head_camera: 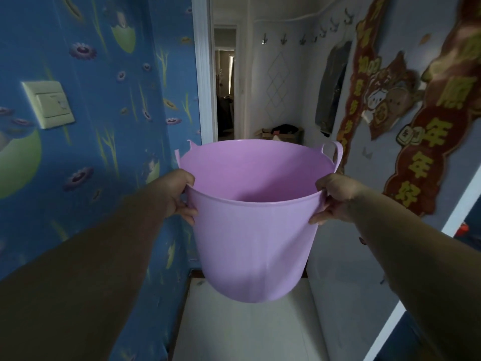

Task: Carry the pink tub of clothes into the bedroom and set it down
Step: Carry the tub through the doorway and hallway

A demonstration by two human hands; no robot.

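Note:
The pink tub [256, 243] hangs in the air in front of me, tilted so its mouth faces the camera. The part of its inside that I can see holds no clothes. My left hand [178, 195] grips the rim on the left side, thumb over the edge and fingers under it. My right hand [335, 198] grips the rim on the right side the same way. Both arms are stretched forward. Two loop handles stick up at the far rim, one at the left and one at the right.
A blue patterned wall with a light switch [48, 104] runs close on my left. A door with red decorations [406, 142] stands on my right. Ahead lie a white doorframe [205, 74], a hallway with wall hooks, and a cardboard box [283, 134] on the floor.

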